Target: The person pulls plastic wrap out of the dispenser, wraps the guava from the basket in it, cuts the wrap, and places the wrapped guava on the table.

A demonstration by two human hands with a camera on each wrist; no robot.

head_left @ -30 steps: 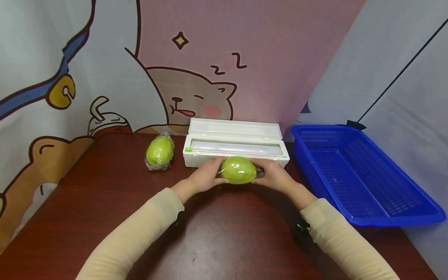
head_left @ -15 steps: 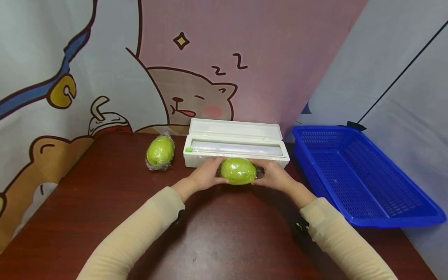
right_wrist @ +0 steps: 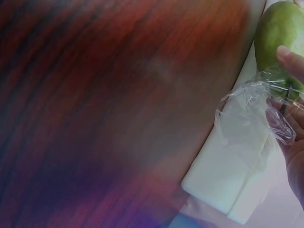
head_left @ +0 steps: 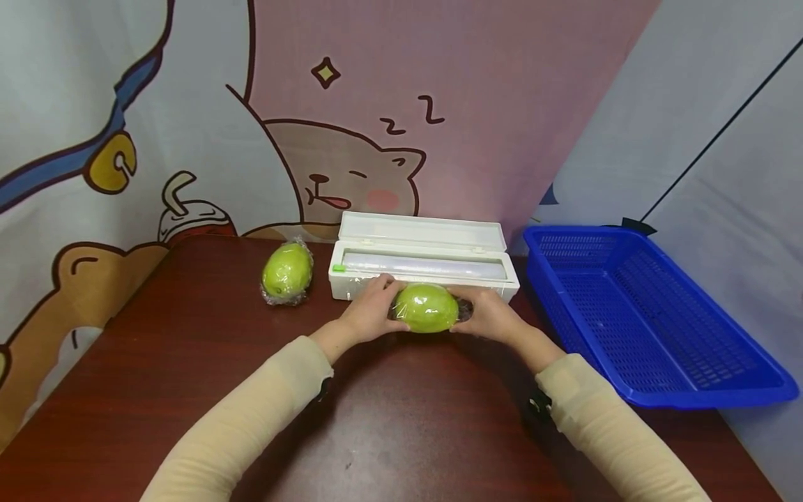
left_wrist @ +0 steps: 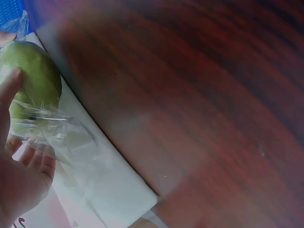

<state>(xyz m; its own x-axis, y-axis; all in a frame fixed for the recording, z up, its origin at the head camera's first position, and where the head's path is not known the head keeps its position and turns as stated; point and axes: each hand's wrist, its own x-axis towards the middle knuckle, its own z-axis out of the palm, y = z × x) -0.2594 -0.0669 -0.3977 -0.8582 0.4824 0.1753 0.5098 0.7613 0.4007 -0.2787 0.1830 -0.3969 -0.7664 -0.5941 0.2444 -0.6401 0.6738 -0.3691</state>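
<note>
A green pear (head_left: 426, 307) wrapped in clear plastic film is held between both hands, just in front of the white cling film box (head_left: 354, 287). My left hand (head_left: 370, 312) grips its left end, the thumb on its near side. From the other end my right hand (head_left: 492, 315) holds it, thumb likewise against the near side. Loose film (right_wrist: 242, 107) sticks out past the stem end in the right wrist view, and more film (left_wrist: 57, 128) bunches by the left fingers in the left wrist view. Some fingertips are hidden behind the pear.
The box's lid (head_left: 420, 231) stands up, with a film roll (head_left: 426, 265) inside. A second wrapped pear (head_left: 287, 272) lies on the dark red table (head_left: 389, 432) at left. To the right is a blue plastic basket (head_left: 709, 399). A printed cloth (head_left: 502, 104) hangs behind.
The left hand's fingers have lifted and shifted slightly at the pear's left end. The pear has come down very slightly in view; the right hand stays nearly still.
</note>
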